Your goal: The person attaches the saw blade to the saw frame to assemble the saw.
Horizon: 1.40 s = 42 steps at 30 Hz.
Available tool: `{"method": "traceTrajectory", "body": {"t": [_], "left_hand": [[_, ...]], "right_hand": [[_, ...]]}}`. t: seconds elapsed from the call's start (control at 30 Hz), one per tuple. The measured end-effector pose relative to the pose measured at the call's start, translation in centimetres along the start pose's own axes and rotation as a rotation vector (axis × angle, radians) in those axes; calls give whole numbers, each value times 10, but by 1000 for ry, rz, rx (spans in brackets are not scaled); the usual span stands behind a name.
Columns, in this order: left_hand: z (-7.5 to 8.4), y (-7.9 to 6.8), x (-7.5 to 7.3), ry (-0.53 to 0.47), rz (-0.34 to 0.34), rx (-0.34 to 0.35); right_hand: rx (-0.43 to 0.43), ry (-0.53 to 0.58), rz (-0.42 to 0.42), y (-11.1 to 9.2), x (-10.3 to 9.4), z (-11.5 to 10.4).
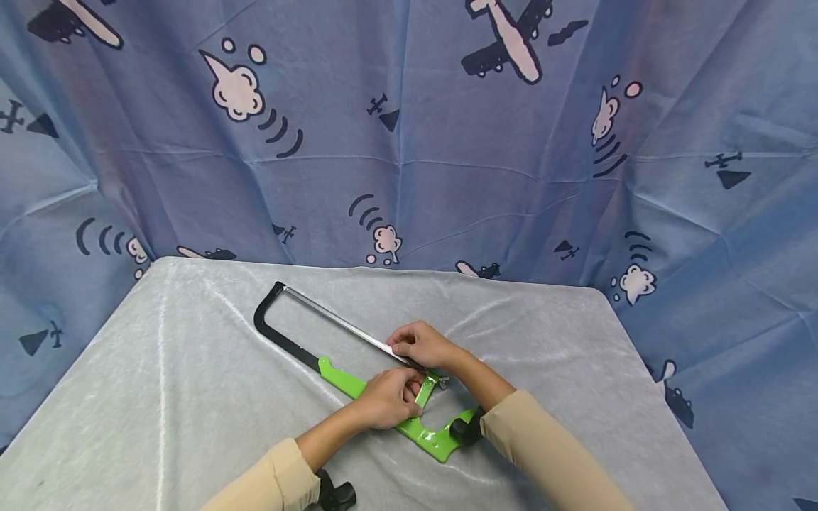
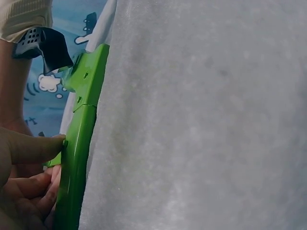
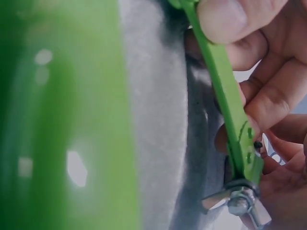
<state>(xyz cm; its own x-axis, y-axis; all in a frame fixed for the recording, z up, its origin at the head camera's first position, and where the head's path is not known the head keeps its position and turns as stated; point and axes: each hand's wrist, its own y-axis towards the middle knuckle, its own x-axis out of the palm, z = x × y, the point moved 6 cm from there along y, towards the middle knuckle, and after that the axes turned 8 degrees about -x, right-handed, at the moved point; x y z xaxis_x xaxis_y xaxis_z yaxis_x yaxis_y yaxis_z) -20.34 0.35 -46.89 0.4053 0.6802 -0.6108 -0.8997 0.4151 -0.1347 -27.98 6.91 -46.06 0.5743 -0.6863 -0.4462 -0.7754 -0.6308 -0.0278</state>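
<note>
A hacksaw [image 1: 345, 382] with a bright green handle and a black front frame lies slanted across the cloth. Its silvery blade [image 1: 345, 324] runs along the far side. My left hand [image 1: 386, 399] grips the green strut [image 3: 223, 91] between handle and blade, with thumb on one side and fingers on the other. Just beyond it, my right hand [image 1: 424, 345] pinches the blade near its handle end; the fingertips partly cover that spot. A wing nut [image 3: 238, 203] sits at the end of the strut, close to the right hand.
A pale grey plush cloth [image 1: 211, 397] covers the table. Behind its far edge hangs a blue curtain [image 1: 434, 206] printed with planes and clouds. Black wrist mounts [image 1: 336, 495] show at the sleeves, the right one overlapping the rear of the saw handle.
</note>
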Motion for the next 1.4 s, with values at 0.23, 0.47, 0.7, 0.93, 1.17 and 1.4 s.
{"method": "traceTrajectory", "body": {"t": [0.23,0.47,0.7,0.93,1.17,1.4], "left_hand": [[1,0,0,-5,-6,-1],[2,0,0,-9,-13,-10],[2,0,0,-21,-16,-13],[2,0,0,-15,-12,-20],[2,0,0,-18,-9,-21],[3,-1,0,-21,-8,-20]], "right_hand": [[41,-18,32,-5,-5,2],[71,-25,23,-23,-15,4],[106,32,10,-42,-28,10],[94,15,16,-57,-40,9],[87,22,-16,-72,-43,10],[82,57,-44,-82,-42,13]]}}
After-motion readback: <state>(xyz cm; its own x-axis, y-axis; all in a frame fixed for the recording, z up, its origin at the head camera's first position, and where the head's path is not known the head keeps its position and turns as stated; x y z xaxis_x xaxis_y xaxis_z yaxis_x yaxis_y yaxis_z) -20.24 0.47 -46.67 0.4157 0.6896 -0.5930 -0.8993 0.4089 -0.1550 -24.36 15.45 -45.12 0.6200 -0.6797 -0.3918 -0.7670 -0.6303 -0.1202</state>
